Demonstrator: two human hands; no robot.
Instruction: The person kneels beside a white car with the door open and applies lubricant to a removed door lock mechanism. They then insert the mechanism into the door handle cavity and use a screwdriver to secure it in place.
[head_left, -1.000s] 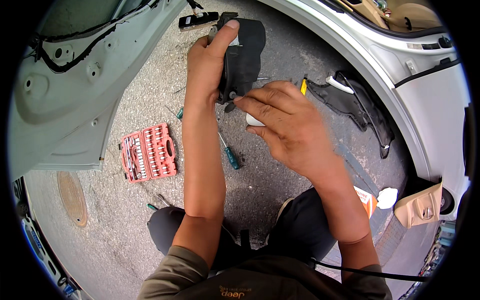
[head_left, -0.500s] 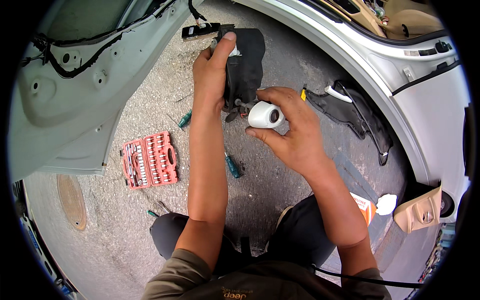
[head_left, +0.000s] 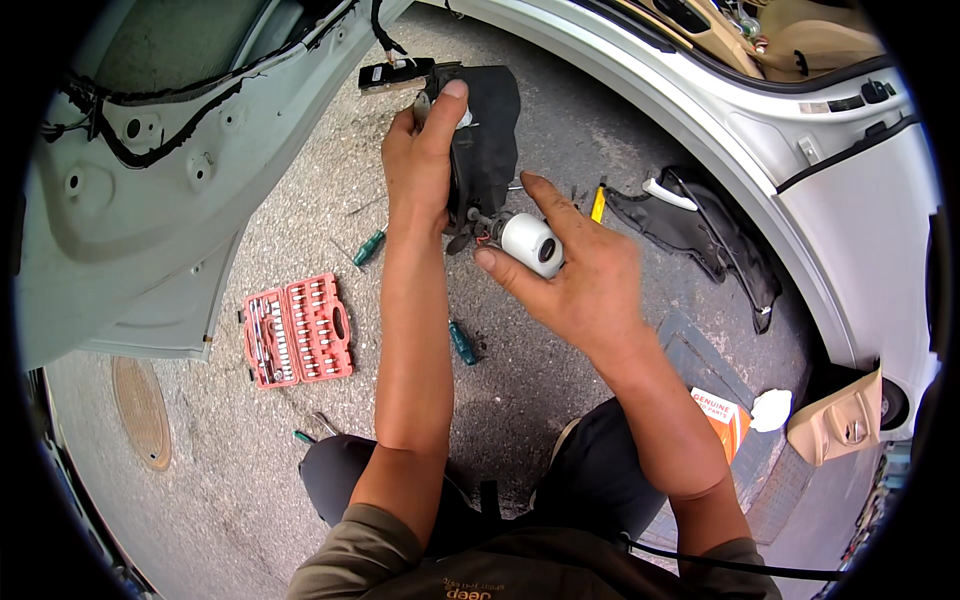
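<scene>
My left hand (head_left: 415,170) is closed round the edge of a black plastic car-part assembly (head_left: 485,135), its thumb lying on top. At the lower end of that part are a small metal fitting, thin red wire and a white rounded cylinder (head_left: 525,240) with a dark oval opening in its end. My right hand (head_left: 590,285) is around this cylinder with index finger and thumb spread apart, the thumb just below it and the index finger raised above; whether the palm touches it is unclear.
A grey door panel (head_left: 150,240) hangs left; a white car body (head_left: 840,250) curves right. On the ground lie a red socket case (head_left: 310,330), green screwdrivers (head_left: 462,342), a black slim part (head_left: 390,72), black trim (head_left: 730,260), an orange-white box (head_left: 720,420) and a beige panel (head_left: 830,420).
My right hand has turned, uncovering the white cylinder, and its index finger and thumb have spread apart from it. My left hand keeps its grip on the black part.
</scene>
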